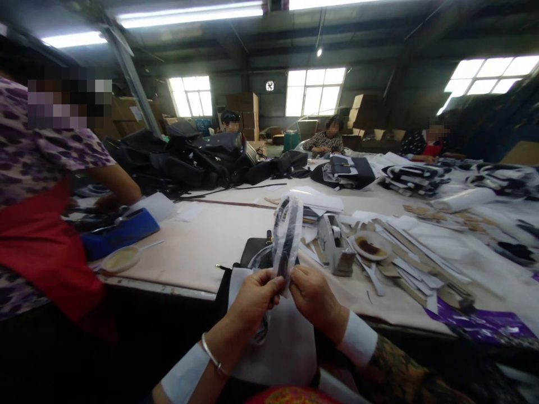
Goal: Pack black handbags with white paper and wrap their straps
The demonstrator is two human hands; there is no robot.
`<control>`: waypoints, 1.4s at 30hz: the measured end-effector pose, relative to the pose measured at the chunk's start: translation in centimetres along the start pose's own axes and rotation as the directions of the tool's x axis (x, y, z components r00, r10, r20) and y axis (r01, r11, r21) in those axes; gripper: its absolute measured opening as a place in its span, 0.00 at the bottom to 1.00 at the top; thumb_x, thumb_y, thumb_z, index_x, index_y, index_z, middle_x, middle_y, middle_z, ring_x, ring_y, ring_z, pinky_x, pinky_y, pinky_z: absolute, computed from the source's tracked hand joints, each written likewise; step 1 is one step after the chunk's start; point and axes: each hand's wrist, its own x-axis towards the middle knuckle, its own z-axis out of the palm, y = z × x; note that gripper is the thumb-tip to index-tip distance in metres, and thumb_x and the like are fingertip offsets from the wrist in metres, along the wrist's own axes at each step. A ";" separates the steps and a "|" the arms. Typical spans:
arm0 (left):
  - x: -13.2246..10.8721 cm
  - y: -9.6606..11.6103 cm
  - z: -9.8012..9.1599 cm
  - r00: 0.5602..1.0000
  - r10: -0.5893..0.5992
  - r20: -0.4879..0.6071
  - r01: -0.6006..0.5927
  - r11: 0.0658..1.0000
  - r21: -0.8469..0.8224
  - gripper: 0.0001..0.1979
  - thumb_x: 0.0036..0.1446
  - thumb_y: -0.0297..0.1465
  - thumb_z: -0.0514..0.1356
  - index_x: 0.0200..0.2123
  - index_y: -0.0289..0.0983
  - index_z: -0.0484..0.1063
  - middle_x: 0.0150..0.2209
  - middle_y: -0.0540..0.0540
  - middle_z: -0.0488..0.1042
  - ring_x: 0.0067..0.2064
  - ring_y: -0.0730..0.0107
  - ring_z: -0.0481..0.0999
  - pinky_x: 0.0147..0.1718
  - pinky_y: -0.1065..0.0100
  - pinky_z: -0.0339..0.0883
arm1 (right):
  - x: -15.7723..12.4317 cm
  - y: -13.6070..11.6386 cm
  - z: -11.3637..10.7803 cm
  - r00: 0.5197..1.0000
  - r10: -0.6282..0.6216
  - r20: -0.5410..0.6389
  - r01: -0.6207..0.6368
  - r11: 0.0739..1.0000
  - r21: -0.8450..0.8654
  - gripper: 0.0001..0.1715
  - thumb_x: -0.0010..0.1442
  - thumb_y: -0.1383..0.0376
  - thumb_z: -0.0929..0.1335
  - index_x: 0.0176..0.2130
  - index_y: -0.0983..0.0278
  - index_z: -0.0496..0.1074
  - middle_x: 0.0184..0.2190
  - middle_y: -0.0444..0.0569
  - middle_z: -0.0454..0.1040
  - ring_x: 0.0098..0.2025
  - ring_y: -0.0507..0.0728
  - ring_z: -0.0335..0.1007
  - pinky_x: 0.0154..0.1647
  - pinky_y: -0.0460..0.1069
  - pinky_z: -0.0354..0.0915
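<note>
Between my two hands a dark strap wrapped in clear plastic (287, 230) stands up in a loop. My left hand (256, 294) pinches its lower left side between thumb and fingers. On the other side my right hand (314, 294) has its fingers closed on the lower edge of the plastic. Under my hands lies a sheet of white paper (275, 348), over what looks like a black bag (252, 249) at the table edge. A small zip pull juts out at the bag's left. The bag's lower part is hidden.
A tape dispenser (334, 247), a bowl of brown liquid (371, 246) and cardboard strips (415, 269) lie to the right. Black bags (210, 154) are heaped at the back left. A co-worker in a red apron (42, 241) stands left, near a blue box (122, 233).
</note>
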 end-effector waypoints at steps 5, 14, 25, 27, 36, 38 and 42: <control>-0.2 0.4 0.3 0.972 0.189 -0.139 -0.162 0.970 0.182 0.10 0.54 0.36 0.67 0.31 0.35 0.75 0.19 0.54 0.67 0.21 0.79 0.63 0.21 0.76 0.54 | -0.6 -0.2 -1.1 0.917 0.396 0.047 -0.387 0.857 0.341 0.13 0.64 0.59 0.67 0.44 0.64 0.76 0.36 0.52 0.76 0.38 0.59 0.71 0.41 0.52 0.65; -2.0 -1.4 1.9 0.873 0.485 0.052 -0.455 0.773 0.443 0.08 0.61 0.32 0.62 0.30 0.38 0.78 0.29 0.49 0.69 0.27 0.72 0.71 0.27 0.70 0.66 | -0.6 -2.0 -1.2 0.560 0.623 0.546 -0.635 -0.100 0.766 0.29 0.43 0.49 0.80 0.25 0.64 0.65 0.16 0.33 0.51 0.18 0.44 0.39 0.18 0.44 0.36; -2.2 0.2 -0.3 0.683 0.623 0.382 -0.647 0.272 0.712 0.09 0.63 0.32 0.61 0.44 0.40 0.79 0.45 0.41 0.67 0.41 0.65 0.73 0.42 0.63 0.73 | -1.0 -2.0 -1.6 0.667 0.557 0.495 -0.480 -0.187 0.857 0.17 0.47 0.58 0.80 0.29 0.64 0.75 0.19 0.39 0.63 0.20 0.46 0.45 0.21 0.45 0.43; -2.3 0.6 -0.6 0.637 0.657 0.403 -0.639 0.158 0.753 0.10 0.63 0.33 0.61 0.46 0.40 0.79 0.49 0.39 0.68 0.40 0.65 0.74 0.40 0.64 0.74 | -1.1 -2.0 -1.4 0.678 0.549 0.489 -0.453 -0.212 0.866 0.16 0.48 0.58 0.80 0.29 0.64 0.75 0.20 0.40 0.63 0.21 0.46 0.45 0.22 0.44 0.44; -2.3 0.8 -0.3 0.617 0.654 0.438 -0.697 0.196 0.689 0.12 0.60 0.34 0.64 0.46 0.40 0.78 0.53 0.36 0.66 0.57 0.52 0.70 0.51 0.55 0.73 | -1.2 -2.0 -1.1 0.671 0.553 0.493 -0.501 -0.152 0.852 0.19 0.49 0.53 0.79 0.32 0.63 0.75 0.21 0.41 0.64 0.21 0.47 0.46 0.22 0.45 0.47; -2.1 1.3 -0.2 0.659 0.612 0.437 -0.628 0.127 0.768 0.11 0.59 0.36 0.64 0.44 0.40 0.79 0.55 0.35 0.67 0.58 0.46 0.68 0.54 0.48 0.69 | -1.4 -1.8 -0.8 0.670 0.552 0.496 -0.500 -0.158 0.851 0.20 0.47 0.54 0.79 0.30 0.63 0.73 0.19 0.38 0.59 0.20 0.46 0.45 0.21 0.44 0.46; -2.0 2.2 -0.2 0.796 0.459 0.395 -0.564 0.326 0.759 0.12 0.55 0.39 0.67 0.37 0.38 0.80 0.56 0.33 0.69 0.59 0.42 0.68 0.57 0.45 0.65 | -2.0 -1.2 -0.3 0.679 0.536 0.502 -0.537 -0.104 0.837 0.20 0.49 0.53 0.79 0.30 0.64 0.73 0.18 0.38 0.57 0.20 0.47 0.44 0.21 0.44 0.45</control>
